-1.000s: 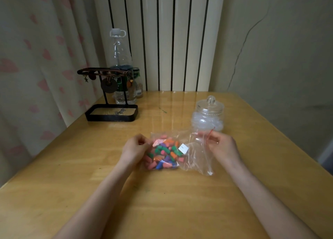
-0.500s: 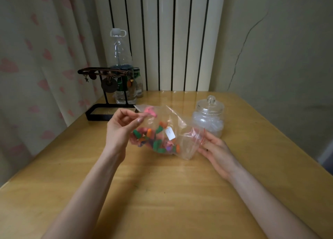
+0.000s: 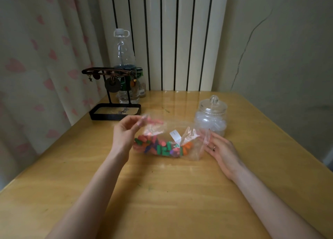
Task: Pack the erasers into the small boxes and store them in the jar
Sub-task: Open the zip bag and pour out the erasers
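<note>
Left hand pinches the bag's top corner between thumb and fingertips, holding it up left of the jar. The erasers sit heaped in the bag's sagging bottom, in front and left of the jar. Right hand, just in front of the jar, has near-straight fingers at the bag's other edge; pinching or merely touching, can't tell.

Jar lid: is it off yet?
No, the lid sits closed on top of the jar, knob up.
</note>
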A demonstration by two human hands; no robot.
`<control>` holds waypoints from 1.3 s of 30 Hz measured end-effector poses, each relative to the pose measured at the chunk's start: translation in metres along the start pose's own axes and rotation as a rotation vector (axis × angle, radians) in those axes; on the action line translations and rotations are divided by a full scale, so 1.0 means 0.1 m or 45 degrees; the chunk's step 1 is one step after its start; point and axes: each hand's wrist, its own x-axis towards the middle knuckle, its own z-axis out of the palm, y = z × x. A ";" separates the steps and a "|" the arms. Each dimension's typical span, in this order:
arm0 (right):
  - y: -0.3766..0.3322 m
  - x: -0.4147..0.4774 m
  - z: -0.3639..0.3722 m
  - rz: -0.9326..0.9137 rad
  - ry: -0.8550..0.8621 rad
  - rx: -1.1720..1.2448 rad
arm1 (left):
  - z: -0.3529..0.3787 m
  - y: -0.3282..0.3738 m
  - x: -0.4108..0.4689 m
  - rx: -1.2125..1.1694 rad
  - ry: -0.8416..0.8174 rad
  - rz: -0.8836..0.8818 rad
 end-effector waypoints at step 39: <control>0.15 0.00 0.30 -0.427 0.207 -0.833 | 0.04 0.09 -0.05 0.370 0.020 0.816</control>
